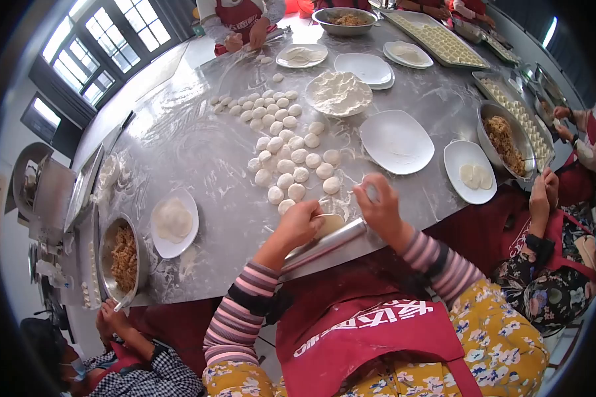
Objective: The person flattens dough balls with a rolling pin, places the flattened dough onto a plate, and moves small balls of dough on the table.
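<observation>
My left hand [299, 223] pinches the edge of a flat dough wrapper [328, 225] at the front edge of the table. To the right, my right hand [381, 204] is closed with curled fingers, raised slightly over the tabletop. Something pale grey shows between its fingers, too small to make out. Beyond both hands lie many small flattened dough pieces [285, 165], dusted with flour. A plate heaped with flour [338, 92] stands behind them, and a bare white plate [397, 142] sits to its right.
Wrappers lie on a left plate [173, 223] and a right plate [470, 173]. Bowls of filling stand at left [122, 255] and right [503, 142]. Trays of dumplings [437, 40] line the far right. Co-workers' hands [543, 192] work at the right, left and far edges.
</observation>
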Action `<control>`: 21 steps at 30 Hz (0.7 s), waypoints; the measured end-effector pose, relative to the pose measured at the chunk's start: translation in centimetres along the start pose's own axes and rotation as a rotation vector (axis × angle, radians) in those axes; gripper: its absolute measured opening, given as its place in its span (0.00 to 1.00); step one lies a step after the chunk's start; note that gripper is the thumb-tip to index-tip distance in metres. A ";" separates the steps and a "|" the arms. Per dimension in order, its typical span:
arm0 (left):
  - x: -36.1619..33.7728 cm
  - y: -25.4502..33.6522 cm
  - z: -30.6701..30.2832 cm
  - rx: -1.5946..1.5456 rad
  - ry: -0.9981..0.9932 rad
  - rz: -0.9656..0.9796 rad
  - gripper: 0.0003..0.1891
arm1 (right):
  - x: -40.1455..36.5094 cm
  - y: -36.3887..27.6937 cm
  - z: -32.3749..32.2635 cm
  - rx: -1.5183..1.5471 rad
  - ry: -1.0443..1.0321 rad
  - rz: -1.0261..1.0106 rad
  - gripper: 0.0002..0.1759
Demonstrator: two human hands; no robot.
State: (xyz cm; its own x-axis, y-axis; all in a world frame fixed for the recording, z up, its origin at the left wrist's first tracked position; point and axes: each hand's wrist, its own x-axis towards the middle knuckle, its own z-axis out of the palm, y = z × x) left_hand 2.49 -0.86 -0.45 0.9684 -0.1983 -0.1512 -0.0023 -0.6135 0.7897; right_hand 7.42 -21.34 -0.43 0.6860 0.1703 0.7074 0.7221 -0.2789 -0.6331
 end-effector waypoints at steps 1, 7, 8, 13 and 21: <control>-0.6 -0.2 0.2 -0.010 0.008 -0.006 0.06 | -1.4 -1.0 -1.4 -0.006 -0.006 0.079 0.12; -1.1 1.6 0.4 -0.031 0.055 0.003 0.06 | 2.1 0.7 2.2 -0.043 0.073 0.009 0.12; -0.4 1.3 0.6 0.021 0.104 0.019 0.06 | 3.0 1.4 3.4 -0.008 0.067 -0.014 0.12; 0.1 1.1 0.1 0.105 -0.003 -0.025 0.07 | 0.6 0.1 0.4 -0.037 0.034 -0.020 0.11; -1.5 0.9 -0.4 -0.001 0.037 -0.069 0.07 | 1.9 0.2 2.0 -0.030 0.059 0.041 0.11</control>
State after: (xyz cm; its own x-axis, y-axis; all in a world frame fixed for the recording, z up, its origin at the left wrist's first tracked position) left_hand 1.11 -0.83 0.76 0.9748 -0.1275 -0.1832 0.0647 -0.6241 0.7787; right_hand 9.05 -19.15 0.17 0.7078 0.1022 0.6989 0.6899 -0.3128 -0.6529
